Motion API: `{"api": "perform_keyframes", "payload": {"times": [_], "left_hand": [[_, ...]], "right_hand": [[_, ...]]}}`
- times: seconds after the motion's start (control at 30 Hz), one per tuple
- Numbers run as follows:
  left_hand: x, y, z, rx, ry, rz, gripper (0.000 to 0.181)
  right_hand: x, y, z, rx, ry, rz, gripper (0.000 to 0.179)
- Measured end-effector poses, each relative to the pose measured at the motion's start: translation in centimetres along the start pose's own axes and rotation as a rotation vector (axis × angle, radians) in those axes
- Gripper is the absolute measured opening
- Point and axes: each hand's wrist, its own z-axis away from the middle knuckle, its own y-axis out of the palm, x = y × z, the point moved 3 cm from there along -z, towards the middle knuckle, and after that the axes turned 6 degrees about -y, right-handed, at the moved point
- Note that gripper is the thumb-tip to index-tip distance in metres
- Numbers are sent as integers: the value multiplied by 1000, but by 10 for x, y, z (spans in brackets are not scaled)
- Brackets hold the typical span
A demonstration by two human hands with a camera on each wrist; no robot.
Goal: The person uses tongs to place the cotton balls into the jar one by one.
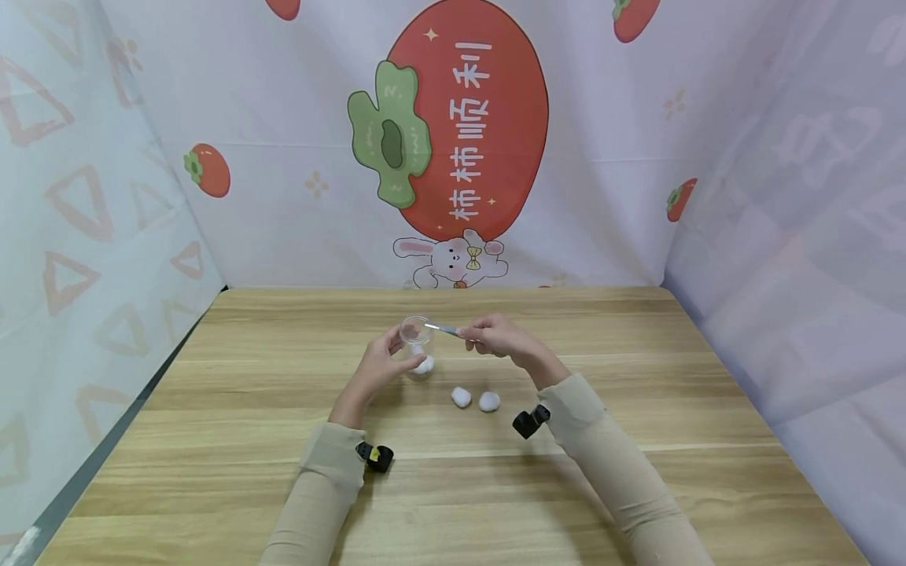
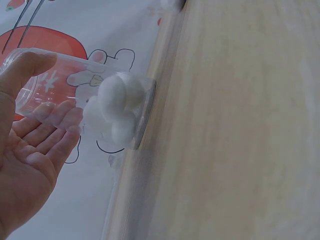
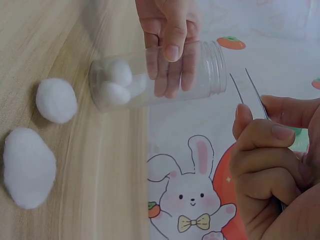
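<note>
An uncapped clear plastic jar [image 1: 418, 346] stands on the table with several cotton balls [image 2: 112, 99] at its bottom. My left hand [image 1: 382, 363] holds it from the left, thumb on the near side, fingers around the far side. Metal tweezers [image 3: 255, 91] are pinched in my right hand [image 1: 495, 336], their tips over the jar's mouth. The right wrist view shows the two prongs apart with nothing between them. Two loose cotton balls, a rounder one [image 3: 56, 100] and a longer one [image 3: 30, 167], lie on the wood in front of the jar.
The wooden table [image 1: 566, 487] ends at a white cloth backdrop [image 1: 283, 220] printed with persimmons and a rabbit. Cloth also hangs along the left and right sides. Black wrist cameras sit at the left cuff [image 1: 333, 450] and right cuff [image 1: 572, 401].
</note>
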Motion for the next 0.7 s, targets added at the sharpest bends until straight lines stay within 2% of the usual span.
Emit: {"api": "perform_keyframes", "payload": {"times": [0.2,0.53,0.7], "left_hand": [[2,1,-1,5,8,0,64],[1,0,0,1,-12,11,63],[1,1,-1,1,-10,8,64]], "right_hand": [[-1,-3,5,4,-10,1,32],[-7,-6,15,2,-50,19,32],[-10,-9,19,1,-36,9,33]]}}
